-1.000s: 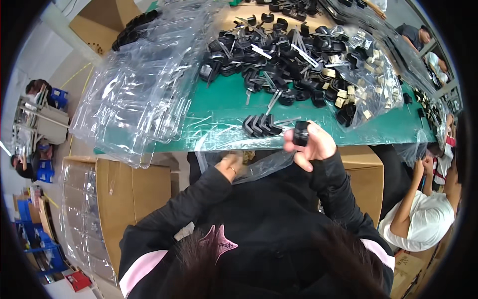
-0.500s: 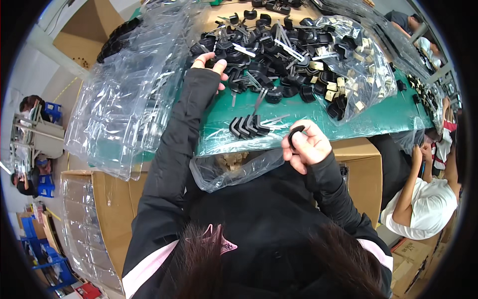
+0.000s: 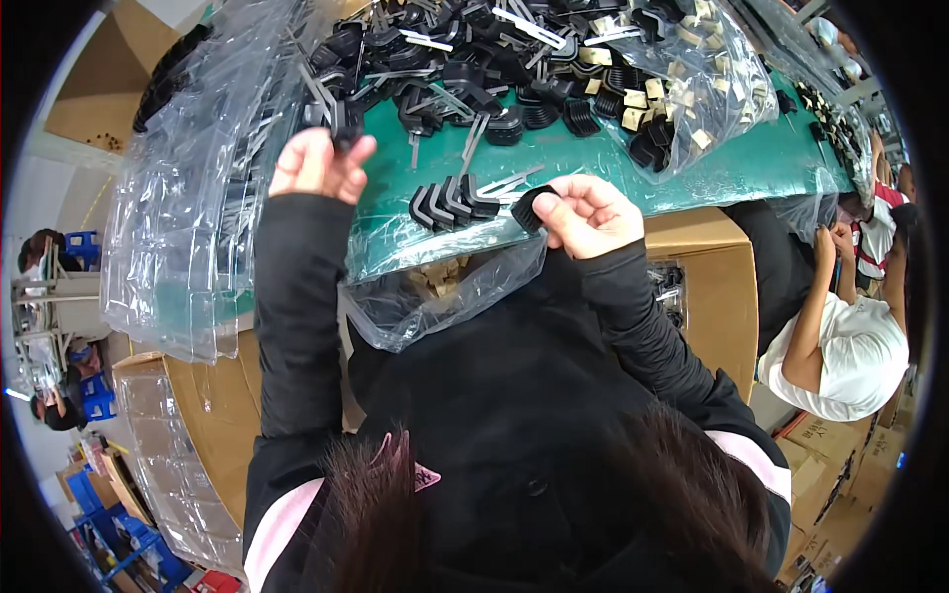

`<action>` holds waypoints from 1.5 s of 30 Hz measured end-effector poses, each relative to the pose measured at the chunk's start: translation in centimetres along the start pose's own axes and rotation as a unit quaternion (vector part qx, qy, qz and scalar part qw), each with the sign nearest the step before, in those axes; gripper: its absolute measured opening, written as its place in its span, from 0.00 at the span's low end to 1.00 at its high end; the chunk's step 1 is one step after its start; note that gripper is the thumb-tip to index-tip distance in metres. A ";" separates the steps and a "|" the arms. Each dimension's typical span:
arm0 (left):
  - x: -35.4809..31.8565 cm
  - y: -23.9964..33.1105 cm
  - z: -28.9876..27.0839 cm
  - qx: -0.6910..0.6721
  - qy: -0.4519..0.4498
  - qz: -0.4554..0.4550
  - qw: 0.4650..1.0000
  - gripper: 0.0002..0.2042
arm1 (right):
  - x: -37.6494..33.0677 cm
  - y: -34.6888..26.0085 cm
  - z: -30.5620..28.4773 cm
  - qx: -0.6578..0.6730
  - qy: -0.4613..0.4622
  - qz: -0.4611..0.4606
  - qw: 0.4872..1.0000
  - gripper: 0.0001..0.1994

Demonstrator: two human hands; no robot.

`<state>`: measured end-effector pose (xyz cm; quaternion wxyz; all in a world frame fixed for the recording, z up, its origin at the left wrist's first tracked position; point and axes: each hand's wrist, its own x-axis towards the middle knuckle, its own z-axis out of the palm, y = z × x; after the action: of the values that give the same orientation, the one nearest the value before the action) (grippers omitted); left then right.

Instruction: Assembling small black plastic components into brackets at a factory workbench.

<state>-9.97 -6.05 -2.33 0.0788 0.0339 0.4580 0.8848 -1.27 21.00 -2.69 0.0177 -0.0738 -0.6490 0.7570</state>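
Observation:
My left hand (image 3: 318,166) is at the left edge of the part pile, its fingers closed around a black plastic piece (image 3: 346,121) that appears to have a metal strip. Part of that piece is hidden behind the fingers. Between thumb and fingers, my right hand (image 3: 593,214) pinches a black ribbed, curved plastic piece (image 3: 531,209). Just left of it, a short row of black angled pieces (image 3: 453,201) with metal strips lies on the green table (image 3: 386,222). Beyond them spreads a heap of similar black pieces (image 3: 474,79).
Clear plastic trays (image 3: 188,227) are stacked at the left. A clear bag (image 3: 727,84) with black and cream pieces lies at the far right. Below the table edge hang an open plastic bag (image 3: 395,321) and a cardboard box (image 3: 712,287). A co-worker (image 3: 835,346) sits at the right.
My left hand has moved left and nearer, now with a black piece in it. My right hand has brought its ribbed piece up beside the row. The view has shifted.

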 end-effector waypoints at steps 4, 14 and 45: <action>-5.8 -2.6 3.8 -0.135 -0.047 -0.050 0.988 0.06 | -0.7 -0.3 0.9 -0.061 0.032 -0.086 0.994 0.07; -9.0 -4.0 6.8 0.347 -0.123 0.268 0.890 0.07 | -2.5 -1.1 3.7 -0.031 -0.029 -0.058 0.997 0.05; -9.3 -5.2 6.5 0.256 -0.062 0.296 0.918 0.34 | -2.8 -2.9 5.7 -0.018 -0.004 -0.059 0.998 0.06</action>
<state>0.57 0.56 -2.67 -0.1695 0.2418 0.6318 0.7167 0.53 15.49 1.21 0.0586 -0.0322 -0.6658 0.7432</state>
